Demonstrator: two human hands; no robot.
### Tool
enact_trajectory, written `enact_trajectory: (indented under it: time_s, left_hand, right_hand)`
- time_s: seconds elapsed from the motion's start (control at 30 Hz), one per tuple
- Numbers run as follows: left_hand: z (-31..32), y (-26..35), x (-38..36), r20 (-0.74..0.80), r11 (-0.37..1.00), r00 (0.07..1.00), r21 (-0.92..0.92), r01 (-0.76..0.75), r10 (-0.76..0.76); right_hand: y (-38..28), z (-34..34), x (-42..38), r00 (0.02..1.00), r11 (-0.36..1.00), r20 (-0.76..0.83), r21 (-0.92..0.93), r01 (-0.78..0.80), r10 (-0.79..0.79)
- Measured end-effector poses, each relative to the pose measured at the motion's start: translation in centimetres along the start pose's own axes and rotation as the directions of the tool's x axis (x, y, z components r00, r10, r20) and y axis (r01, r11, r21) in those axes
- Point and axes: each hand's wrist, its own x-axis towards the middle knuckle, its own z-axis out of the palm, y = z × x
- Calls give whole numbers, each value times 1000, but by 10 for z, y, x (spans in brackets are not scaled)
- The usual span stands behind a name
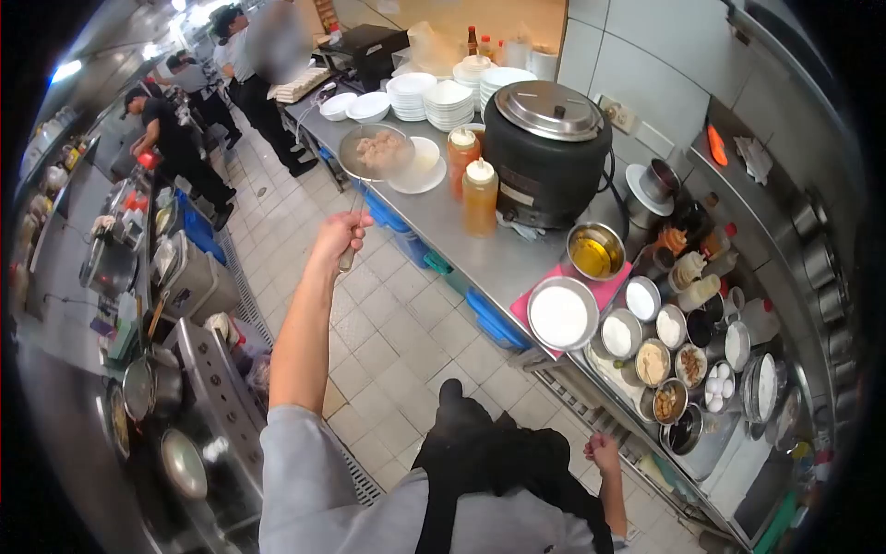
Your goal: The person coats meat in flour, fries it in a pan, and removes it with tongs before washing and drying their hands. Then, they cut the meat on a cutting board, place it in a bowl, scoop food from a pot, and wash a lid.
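Observation:
My left hand [340, 238], stretched out ahead, is wrapped round the handle of a wire mesh strainer [350, 159]. Pale cooked meat pieces [378, 148] lie in its bowl, which is held up by the counter's edge. Beside and partly behind the strainer is a white plate [426, 175] on the steel counter [443, 220]. My right hand [602, 452] hangs low at my side with its fingers curled in; nothing shows in it. Nearest to it is the counter side with small metal bowls of ingredients, such as a white powder bowl [563, 314].
A black soup warmer [546, 157], squeeze bottles [480, 198] and stacked white bowls [449, 103] stand on the counter. A pot of yellow liquid [595, 254] sits near the powder. Stoves with pans [185, 462] line the left. Several people [175, 138] stand farther down the tiled aisle [369, 323].

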Motion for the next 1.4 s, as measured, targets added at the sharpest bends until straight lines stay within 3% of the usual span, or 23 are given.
enact_trajectory:
  time_s: [0.1, 0.17, 0.2, 0.27, 0.4, 0.47, 0.5, 0.57, 0.63, 0.73, 0.9, 1.0, 1.03, 1.07, 1.1, 1.13, 1.2, 1.27, 1.33, 1.4]
  left_hand:
    - [-19, -5, 71, 46, 988, 997, 145, 47, -54]
    - [-27, -9, 112, 43, 966, 996, 249, 63, -77]
    - [-29, -8, 125, 46, 966, 995, 247, 75, -89]
    - [-29, -3, 146, 49, 910, 996, 411, 46, -73]
    - [-28, 8, 174, 58, 789, 998, 615, -11, -31]
    - [-21, 19, 180, 90, 451, 996, 889, -82, 4]
    - [-21, 18, 184, 86, 450, 996, 889, -77, 1]
    - [-21, 13, 190, 316, -89, 897, 949, -303, 311]
    - [-12, 22, 179, 322, -121, 902, 946, -299, 287]
    - [-3, 35, 157, 317, -155, 908, 946, -284, 273]
    - [-11, 28, 127, 335, -197, 858, 940, -278, 390]
    - [-23, 21, 110, 287, -148, 813, 958, -246, 506]
    - [-22, 27, 87, 89, 376, 899, 887, -267, 429]
    - [-23, 31, 60, -49, 795, 962, 574, -194, 270]
    - [-25, 33, 27, -83, 896, 975, 415, -156, 207]
    - [-31, 30, -12, -128, 964, 980, 238, -120, 154]
    - [-48, 11, -104, -132, 979, 970, 38, -200, 203]
    - [-50, -10, -222, -263, 975, 950, -98, -202, 170]
    - [-38, -39, -353, -455, 966, 877, -115, -233, 157]
    - [-18, -71, -473, -696, 946, 702, -105, -308, 151]
  right_hand:
    - [20, 36, -20, 996, 990, -61, 130, -57, 65]
    - [1, 64, -53, 996, 987, -26, -139, -84, 81]
    - [7, 76, -59, 997, 980, 6, -184, -76, 79]
    - [15, 100, -71, 996, 962, 55, -268, -47, 64]
    - [17, 128, -73, 997, 928, 33, -366, 76, -69]
    - [15, 134, -69, 989, 911, 6, -390, 138, -147]
    - [13, 136, -66, 987, 908, -2, -392, 147, -161]
    - [5, 138, -54, 991, 914, -22, -388, 115, -134]
    - [-10, 138, -39, 998, 929, -66, -371, -9, -17]
    - [-70, 146, -38, 994, 952, -94, -297, -76, 50]
    - [-65, 135, -13, 1000, 943, 7, -334, 14, -12]
    - [-63, 122, 5, 992, 894, 122, -441, 80, -28]
    - [-64, 116, 11, 981, 852, 189, -507, 130, -37]
    - [-66, 112, 23, 965, 815, 257, -548, 186, -48]
    - [-72, 107, 37, 947, 791, 314, -562, 240, -64]
    - [-80, 104, 55, 923, 765, 375, -570, 300, -83]
    - [-106, 108, 97, 862, 729, 491, -545, 414, -122]
    - [-135, 119, 134, 785, 690, 600, -502, 522, -157]
    - [-163, 144, 163, 692, 634, 699, -455, 625, -180]
    - [-186, 173, 181, 598, 566, 777, -408, 716, -196]
